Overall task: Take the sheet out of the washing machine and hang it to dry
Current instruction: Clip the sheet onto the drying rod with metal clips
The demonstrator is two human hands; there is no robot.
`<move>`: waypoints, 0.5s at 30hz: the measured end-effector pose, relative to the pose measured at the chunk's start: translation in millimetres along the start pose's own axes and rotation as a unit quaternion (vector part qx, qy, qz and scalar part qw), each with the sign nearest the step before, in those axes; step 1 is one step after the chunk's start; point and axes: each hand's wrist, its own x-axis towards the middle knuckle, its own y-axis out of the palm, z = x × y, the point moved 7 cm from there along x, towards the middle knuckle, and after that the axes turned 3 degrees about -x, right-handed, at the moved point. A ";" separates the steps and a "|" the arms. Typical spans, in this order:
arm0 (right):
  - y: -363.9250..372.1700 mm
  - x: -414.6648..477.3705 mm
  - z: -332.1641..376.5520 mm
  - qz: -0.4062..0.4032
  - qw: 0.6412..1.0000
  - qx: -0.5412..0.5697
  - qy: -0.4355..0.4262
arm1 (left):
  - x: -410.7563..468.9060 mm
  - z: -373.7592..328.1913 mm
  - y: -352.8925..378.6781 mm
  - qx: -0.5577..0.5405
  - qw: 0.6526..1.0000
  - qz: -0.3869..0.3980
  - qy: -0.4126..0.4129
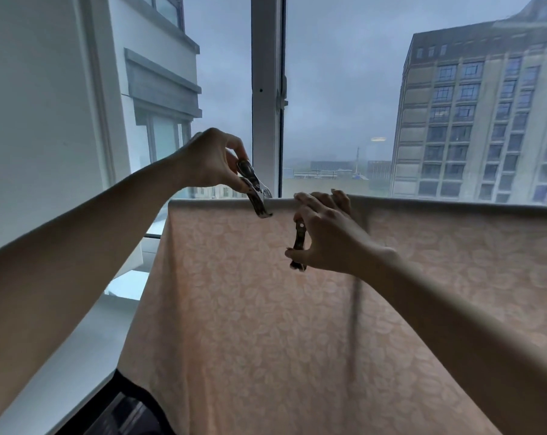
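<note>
A peach sheet with a pale leaf pattern hangs over a horizontal rail at chest height, its top fold running from the centre to the right edge. My left hand pinches a metal clothes peg whose jaws sit over the sheet's top fold near its left corner. My right hand holds a second metal peg between thumb and palm, while its fingertips rest on the top fold just right of the first peg.
A large window with a white vertical frame post stands right behind the rail. A white sill runs along the lower left. A dark object lies at the bottom left below the sheet.
</note>
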 end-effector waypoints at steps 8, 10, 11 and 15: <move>0.9 -2.7 -2.0 0.003 1.000 -0.013 -0.017 | 15.9 -3.0 13.8 0.023 0.997 0.069 0.002; 0.7 -2.4 -2.7 0.005 1.000 -0.011 -0.017 | 17.5 -3.0 13.1 0.020 0.997 0.076 0.000; 1.1 -2.2 -2.8 0.007 1.000 -0.012 -0.016 | 17.9 -3.3 12.3 0.017 0.997 0.078 0.000; 2.9 -1.6 -1.7 0.010 1.000 -0.014 -0.016 | 20.0 -1.4 10.8 0.016 0.996 0.091 0.000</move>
